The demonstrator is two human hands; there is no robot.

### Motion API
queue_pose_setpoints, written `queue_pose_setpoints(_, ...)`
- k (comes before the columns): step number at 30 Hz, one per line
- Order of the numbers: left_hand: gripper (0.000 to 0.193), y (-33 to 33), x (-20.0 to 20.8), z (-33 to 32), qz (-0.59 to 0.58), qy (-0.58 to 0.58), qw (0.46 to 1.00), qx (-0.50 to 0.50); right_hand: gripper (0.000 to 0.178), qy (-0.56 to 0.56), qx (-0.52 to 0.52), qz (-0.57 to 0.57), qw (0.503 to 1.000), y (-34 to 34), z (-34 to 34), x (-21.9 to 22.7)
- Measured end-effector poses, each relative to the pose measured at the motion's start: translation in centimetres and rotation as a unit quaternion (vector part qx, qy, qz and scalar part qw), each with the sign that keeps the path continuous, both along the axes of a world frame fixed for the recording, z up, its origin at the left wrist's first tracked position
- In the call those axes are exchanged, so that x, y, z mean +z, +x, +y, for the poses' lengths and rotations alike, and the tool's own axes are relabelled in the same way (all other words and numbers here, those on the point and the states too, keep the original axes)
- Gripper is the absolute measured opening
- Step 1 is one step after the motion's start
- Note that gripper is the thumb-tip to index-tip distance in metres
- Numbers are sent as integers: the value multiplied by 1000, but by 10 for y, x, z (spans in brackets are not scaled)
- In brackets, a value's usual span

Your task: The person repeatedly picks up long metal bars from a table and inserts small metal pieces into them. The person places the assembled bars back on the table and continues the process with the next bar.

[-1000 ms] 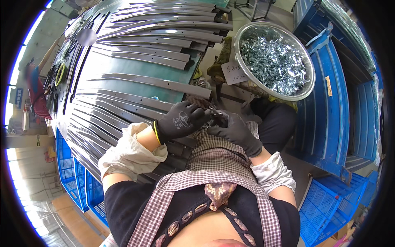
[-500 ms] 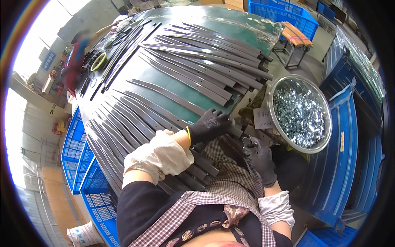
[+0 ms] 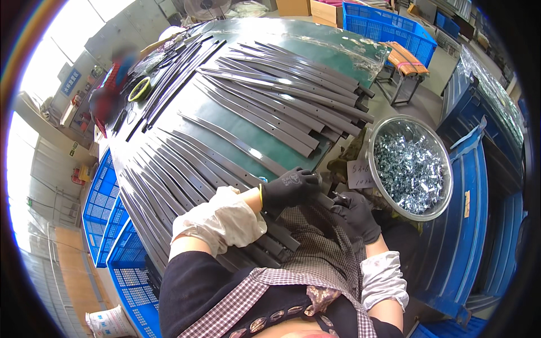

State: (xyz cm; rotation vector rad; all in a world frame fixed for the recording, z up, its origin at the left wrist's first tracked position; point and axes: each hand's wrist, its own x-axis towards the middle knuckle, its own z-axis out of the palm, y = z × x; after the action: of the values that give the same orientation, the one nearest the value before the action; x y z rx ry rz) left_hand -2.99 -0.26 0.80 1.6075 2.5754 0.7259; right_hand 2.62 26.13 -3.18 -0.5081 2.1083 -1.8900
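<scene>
My left hand [image 3: 296, 187], in a black glove, closes around the near end of a long dark metal strip [image 3: 236, 141] that lies across the green table. My right hand [image 3: 356, 215], gloved in black too, is closed at that strip's end. A small shiny metal piece [image 3: 339, 196] shows at its fingertips, partly hidden by the glove. More dark strips [image 3: 180, 163] lie side by side under and beside my left forearm. Another group of dark strips [image 3: 282, 84] is spread farther back, their ends at the table's right edge.
Right of my hands stands a round metal bowl [image 3: 369, 163] full of small shiny metal clips [image 3: 408, 169], with a paper note [image 3: 360, 174] beside it. Blue crates [image 3: 132, 265] stand left; large blue bins [image 3: 451, 236] stand right. A person [image 3: 110, 90] is at the table's far left.
My right hand has moved slightly left and up against the strip's end, and the metal piece in it is now mostly covered. My left hand stays on the strip. The view has tilted slightly.
</scene>
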Motion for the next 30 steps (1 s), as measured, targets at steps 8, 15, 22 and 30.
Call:
queue_pose_setpoints(8, 41, 5, -2, -2, -15, 10, 999, 37, 23, 167, -88, 163, 968, 13, -2, 2)
queue_pose_setpoints(15, 39, -4, -14, -3, 36, -28, 997, 61, 26, 241, -113, 242, 933, 39, 30, -16)
queue_pose_setpoints(22, 46, 4, -9, 1, 12, 11, 995, 98, 24, 259, -113, 175, 943, 46, 23, -2)
queue_pose_setpoints(30, 46, 5, 0, 4, 3, 14, 993, 115, 19, 268, -114, 199, 936, 43, 19, -1)
